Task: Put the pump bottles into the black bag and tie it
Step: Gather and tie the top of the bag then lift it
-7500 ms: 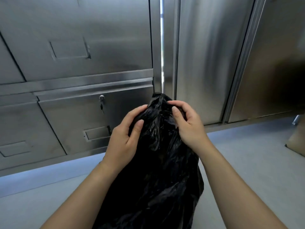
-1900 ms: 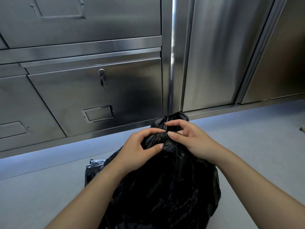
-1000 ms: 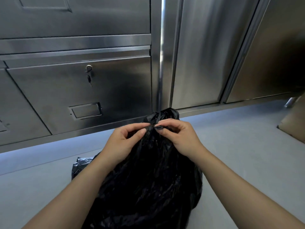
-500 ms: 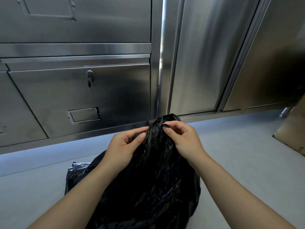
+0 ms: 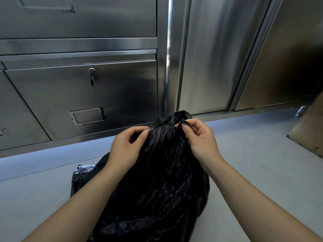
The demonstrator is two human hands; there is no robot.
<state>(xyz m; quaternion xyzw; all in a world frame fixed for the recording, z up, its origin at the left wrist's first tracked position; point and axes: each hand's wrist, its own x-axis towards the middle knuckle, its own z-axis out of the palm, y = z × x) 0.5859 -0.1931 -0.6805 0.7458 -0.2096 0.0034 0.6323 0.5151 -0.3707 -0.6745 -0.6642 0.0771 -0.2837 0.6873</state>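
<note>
A full black bag stands on the grey floor in front of me, its top gathered into a bunched neck. My left hand pinches the plastic on the left side of the neck. My right hand grips a twisted strand of the neck between thumb and fingers on the right. No pump bottles are visible; whatever the bag holds is hidden by the plastic.
Steel cabinets with a keyed lock and a label holder stand just behind the bag. Tall steel doors are to the right. A cardboard box sits at the right edge. Grey floor lies around the bag.
My hands have drawn slightly apart at the bag's neck, the left sliding left and the right keeping its pinch. The bag has stayed in place on the floor.
</note>
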